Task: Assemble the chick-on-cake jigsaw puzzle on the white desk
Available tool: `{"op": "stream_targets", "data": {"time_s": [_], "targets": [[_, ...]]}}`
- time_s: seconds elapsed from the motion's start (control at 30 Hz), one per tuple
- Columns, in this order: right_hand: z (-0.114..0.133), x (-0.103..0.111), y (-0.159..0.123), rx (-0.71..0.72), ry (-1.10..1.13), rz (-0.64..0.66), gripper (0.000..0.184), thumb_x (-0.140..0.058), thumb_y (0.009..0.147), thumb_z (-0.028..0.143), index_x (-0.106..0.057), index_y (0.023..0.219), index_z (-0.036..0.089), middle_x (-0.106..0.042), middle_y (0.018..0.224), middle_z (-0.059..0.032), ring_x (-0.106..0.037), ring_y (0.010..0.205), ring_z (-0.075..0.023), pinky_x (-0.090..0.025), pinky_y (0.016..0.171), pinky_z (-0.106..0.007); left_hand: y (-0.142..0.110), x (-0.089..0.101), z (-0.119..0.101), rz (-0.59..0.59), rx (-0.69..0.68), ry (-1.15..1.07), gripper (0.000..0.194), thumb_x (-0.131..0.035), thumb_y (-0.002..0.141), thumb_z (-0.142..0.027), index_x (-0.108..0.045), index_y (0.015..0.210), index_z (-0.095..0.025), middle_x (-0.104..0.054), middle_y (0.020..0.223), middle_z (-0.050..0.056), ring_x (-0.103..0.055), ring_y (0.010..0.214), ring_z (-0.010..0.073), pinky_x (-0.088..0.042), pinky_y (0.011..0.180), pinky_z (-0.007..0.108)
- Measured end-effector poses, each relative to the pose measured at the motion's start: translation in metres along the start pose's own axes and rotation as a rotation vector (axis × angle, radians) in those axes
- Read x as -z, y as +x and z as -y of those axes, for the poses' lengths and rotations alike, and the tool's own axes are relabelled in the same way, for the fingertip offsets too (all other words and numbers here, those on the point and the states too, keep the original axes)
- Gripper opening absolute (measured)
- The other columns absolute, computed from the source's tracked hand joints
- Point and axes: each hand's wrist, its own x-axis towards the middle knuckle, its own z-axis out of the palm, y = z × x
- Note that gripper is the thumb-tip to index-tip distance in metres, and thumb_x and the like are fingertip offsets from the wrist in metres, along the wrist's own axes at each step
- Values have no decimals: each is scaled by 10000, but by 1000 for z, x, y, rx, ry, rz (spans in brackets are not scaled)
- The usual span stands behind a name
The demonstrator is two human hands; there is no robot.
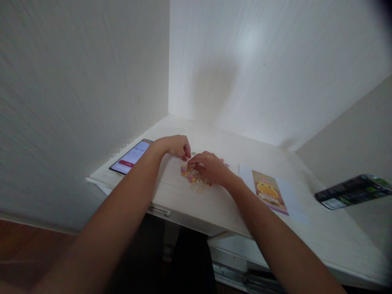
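Both forearms reach over the table (190, 200) to the puzzle pieces (192, 176). Left hand (176, 145), just behind the pieces, has its fingers curled together; right hand (211, 167) lies flat on them (fingers together). A phone (131, 157) lies left of the pieces, a picture sheet (269, 192) right.

A: Where does the view sit?

B: There is just one view, worn on the head, looking forward and down at a white desk (214, 204) set in a corner.

A: How close?

B: At arm's reach. Both forearms enter from six o'clock, and the left hand (176, 146) and right hand (211, 167) meet near centre. The walls' corner rises toward twelve o'clock.
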Motion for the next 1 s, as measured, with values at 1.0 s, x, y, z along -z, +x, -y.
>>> {"op": "stream_targets", "data": {"time_s": [1.0], "targets": [[-19,-8,1,-266,573,-325,165,-647,851,198,-663,1012,168,-738,937,-66,-704,846,-164,-573,768,-287,4,-5,-3,-10,-77,-313,285,-732,683,-306,-711,886,-108,-708,763,102,-637,693,177,-433,571,242]]}}
